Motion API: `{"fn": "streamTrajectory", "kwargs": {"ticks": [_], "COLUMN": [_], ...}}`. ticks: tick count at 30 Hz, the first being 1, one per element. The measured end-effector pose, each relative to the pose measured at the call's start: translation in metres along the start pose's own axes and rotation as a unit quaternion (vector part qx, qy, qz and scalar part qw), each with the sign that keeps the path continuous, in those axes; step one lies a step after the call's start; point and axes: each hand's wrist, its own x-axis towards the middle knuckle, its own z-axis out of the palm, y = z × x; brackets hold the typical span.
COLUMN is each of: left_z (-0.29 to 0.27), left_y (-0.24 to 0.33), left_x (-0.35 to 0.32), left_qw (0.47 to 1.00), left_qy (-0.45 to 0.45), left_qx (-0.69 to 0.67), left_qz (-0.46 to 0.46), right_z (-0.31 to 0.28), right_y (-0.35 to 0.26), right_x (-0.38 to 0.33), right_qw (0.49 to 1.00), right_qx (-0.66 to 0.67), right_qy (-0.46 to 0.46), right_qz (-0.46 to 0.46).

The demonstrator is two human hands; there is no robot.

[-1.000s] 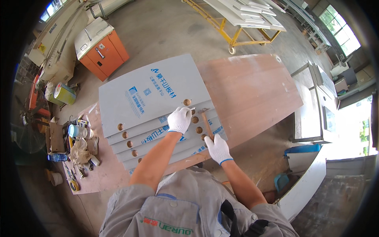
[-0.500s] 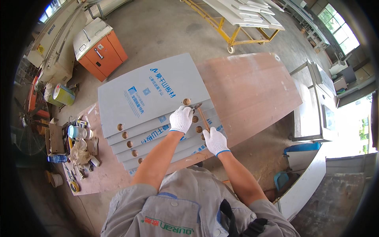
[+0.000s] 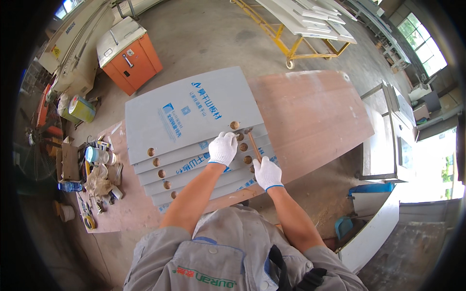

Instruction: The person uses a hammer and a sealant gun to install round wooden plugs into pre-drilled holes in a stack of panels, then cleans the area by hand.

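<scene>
Gray panels lie stacked and stepped back from one another, each with a round hole near its left and right ends. My right hand, in a white knit glove, is closed around the wooden handle of a hammer. The hammer's small dark head is up beside the right-hand row of holes. My left hand, gloved too, rests over the panel edges with its fingertips pinched at a hole in the second panel. What those fingers hold is too small to make out.
The panels lie on a brown board tabletop. At its left end are a jar, a crumpled bag, tape and small tools. Beyond stand an orange cabinet and a yellow trolley with white boards. A metal-framed table stands at right.
The whole view has shifted slightly. My left hand has moved a little left over the panels, and the hammer head now shows a gap from its fingertips. Both hands keep their grip.
</scene>
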Motion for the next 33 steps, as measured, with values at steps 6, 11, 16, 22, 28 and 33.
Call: {"fn": "streamTrajectory", "kwargs": {"ticks": [6, 11, 16, 22, 28, 33], "left_z": [-0.013, -0.007, -0.006, -0.007, -0.008, -0.011], "left_y": [-0.011, -0.013, -0.012, -0.012, -0.013, -0.010], "left_x": [-0.009, -0.008, -0.009, -0.007, -0.007, -0.008], "left_qw": [1.000, 1.000, 1.000, 1.000, 1.000, 0.999], "left_qy": [-0.002, 0.015, 0.009, -0.010, -0.012, -0.019], "left_qx": [0.000, 0.010, 0.016, 0.025, 0.027, 0.030], "left_qz": [-0.001, -0.001, -0.010, 0.000, -0.003, -0.013], "right_z": [-0.010, -0.011, -0.007, 0.001, 0.006, 0.004], "right_y": [-0.007, -0.008, -0.008, -0.020, -0.019, -0.022], "right_x": [0.003, -0.001, -0.003, -0.006, -0.011, -0.011], "right_qw": [0.998, 0.998, 0.996, 0.995, 0.996, 0.997], "right_qx": [-0.009, 0.040, 0.041, 0.074, 0.070, 0.064], "right_qy": [-0.049, -0.047, -0.081, -0.073, -0.052, -0.038], "right_qz": [0.028, 0.031, 0.018, -0.005, -0.010, -0.032]}}
